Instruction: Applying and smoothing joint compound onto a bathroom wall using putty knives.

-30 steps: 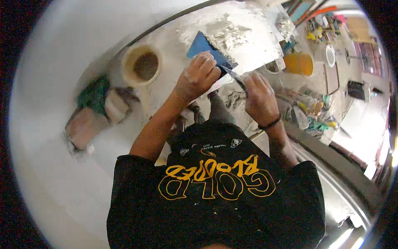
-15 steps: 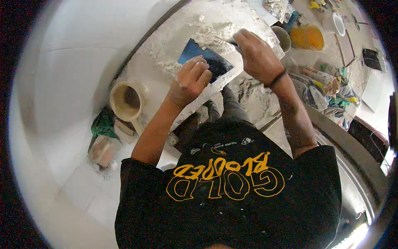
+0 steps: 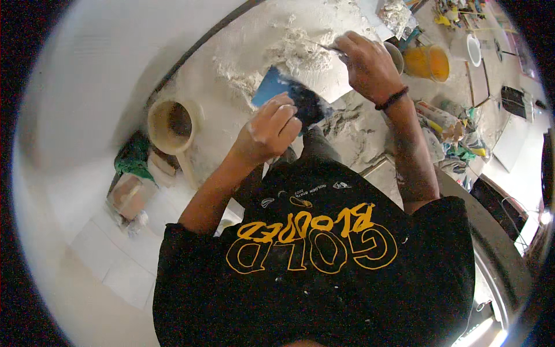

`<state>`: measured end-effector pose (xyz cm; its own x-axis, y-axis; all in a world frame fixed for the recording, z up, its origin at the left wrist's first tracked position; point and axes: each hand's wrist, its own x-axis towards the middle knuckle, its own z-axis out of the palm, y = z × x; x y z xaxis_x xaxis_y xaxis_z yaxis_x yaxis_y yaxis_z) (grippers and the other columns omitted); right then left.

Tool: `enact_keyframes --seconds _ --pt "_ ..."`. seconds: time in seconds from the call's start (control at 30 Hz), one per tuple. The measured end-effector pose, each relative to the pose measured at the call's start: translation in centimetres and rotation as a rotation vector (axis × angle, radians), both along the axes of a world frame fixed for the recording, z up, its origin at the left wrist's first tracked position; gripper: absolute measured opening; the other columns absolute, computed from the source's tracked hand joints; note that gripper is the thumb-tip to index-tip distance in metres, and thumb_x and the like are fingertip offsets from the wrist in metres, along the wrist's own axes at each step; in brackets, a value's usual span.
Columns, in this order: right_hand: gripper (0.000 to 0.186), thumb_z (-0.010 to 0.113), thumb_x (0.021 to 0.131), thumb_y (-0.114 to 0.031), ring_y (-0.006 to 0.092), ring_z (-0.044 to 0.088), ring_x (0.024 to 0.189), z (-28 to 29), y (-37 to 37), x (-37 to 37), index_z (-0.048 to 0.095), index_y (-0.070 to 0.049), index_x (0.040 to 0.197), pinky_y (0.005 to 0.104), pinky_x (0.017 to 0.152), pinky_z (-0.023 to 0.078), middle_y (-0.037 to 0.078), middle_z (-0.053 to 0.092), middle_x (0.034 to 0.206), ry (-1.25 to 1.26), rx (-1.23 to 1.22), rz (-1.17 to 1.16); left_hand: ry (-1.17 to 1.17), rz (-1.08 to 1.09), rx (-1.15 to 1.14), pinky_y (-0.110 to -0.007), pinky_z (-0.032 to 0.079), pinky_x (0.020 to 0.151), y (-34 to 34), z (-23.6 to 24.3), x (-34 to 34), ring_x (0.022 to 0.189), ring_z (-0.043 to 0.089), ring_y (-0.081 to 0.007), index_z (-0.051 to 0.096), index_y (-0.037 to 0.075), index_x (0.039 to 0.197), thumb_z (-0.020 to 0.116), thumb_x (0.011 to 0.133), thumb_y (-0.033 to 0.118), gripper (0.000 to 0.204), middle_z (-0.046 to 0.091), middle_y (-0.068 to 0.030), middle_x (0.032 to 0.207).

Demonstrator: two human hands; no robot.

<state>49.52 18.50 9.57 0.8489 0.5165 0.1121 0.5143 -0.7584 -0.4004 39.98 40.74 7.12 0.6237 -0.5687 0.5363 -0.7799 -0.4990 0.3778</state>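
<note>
My left hand (image 3: 270, 128) is closed on the near edge of a thin blue plate (image 3: 267, 89), whose right part looks dark and smeared. This plate is at the near edge of a pale work board (image 3: 214, 118). A rough heap of wet, cream-white plaster (image 3: 292, 52) lies on the board just beyond the plate. To the right, my right hand (image 3: 370, 65) grips a trowel with a thin dark blade (image 3: 321, 45), which points left over the plaster. The fingers hide the trowel's handle.
A cream pipe fitting (image 3: 173, 126) with a round opening stands left of the board. An orange bucket (image 3: 426, 62) and a white bucket (image 3: 473, 50) are at the far right. Dried plaster debris (image 3: 361, 130) covers the floor by my legs. Bags and tools clutter the right side.
The blue plate has come nearer my body, partly past the board's edge, with my left hand on it. My right hand and trowel have shifted right, and the blade now shows more clearly.
</note>
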Motion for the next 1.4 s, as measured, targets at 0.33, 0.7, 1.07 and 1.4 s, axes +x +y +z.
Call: enact_keyframes --seconds 0.33,0.7,1.07,1.4 --pt "0.03 0.049 0.073 0.001 0.0327 0.053 0.087 -2.9 3.9 -13.5 0.053 -0.009 0.101 0.0413 0.074 0.045 0.013 0.053 0.09 0.004 0.072 -0.163 0.183 0.351 0.191 -0.045 0.048 0.086 9.9 -4.2 -17.5 0.082 0.055 -0.031 0.044 0.002 0.07 0.054 0.066 0.002 0.011 0.05 -0.0158 0.082" --pt "0.031 0.052 0.071 -0.006 0.0271 0.05 0.093 -7.7 17.3 -25.7 0.051 -0.01 0.101 0.0409 0.076 0.041 0.009 0.05 0.098 -0.179 -0.116 0.168 0.106 0.495 0.329 -0.041 0.044 0.092 19.5 -8.0 -28.7 0.094 0.053 -0.0313 0.045 0.004 0.079 0.054 0.069 0.003 0.013 0.051 -0.0161 0.094" --pt "0.026 0.052 0.074 -0.017 0.0252 0.05 0.093 -9.9 19.8 -26.3 0.051 -0.011 0.099 0.0406 0.076 0.039 0.007 0.05 0.098 -0.22 -0.215 0.215 0.173 0.859 0.093 -0.041 0.047 0.081 27.7 -9.9 -33.3 0.086 0.058 -0.0289 0.058 0.003 0.084 0.06 0.074 0.009 0.012 0.058 -0.014 0.094" --pt "0.034 0.053 0.069 -0.003 0.0281 0.049 0.092 -8.4 19.8 -23.3 0.051 -0.009 0.103 0.042 0.079 0.038 0.009 0.051 0.101 -0.157 -0.138 0.161 1.469 0.332 -1.325 -0.03 0.05 0.056 25.1 -5.0 -19.7 0.056 0.051 -0.0138 0.045 0.002 0.104 0.056 0.086 0.023 0.03 0.054 -0.0083 0.075"
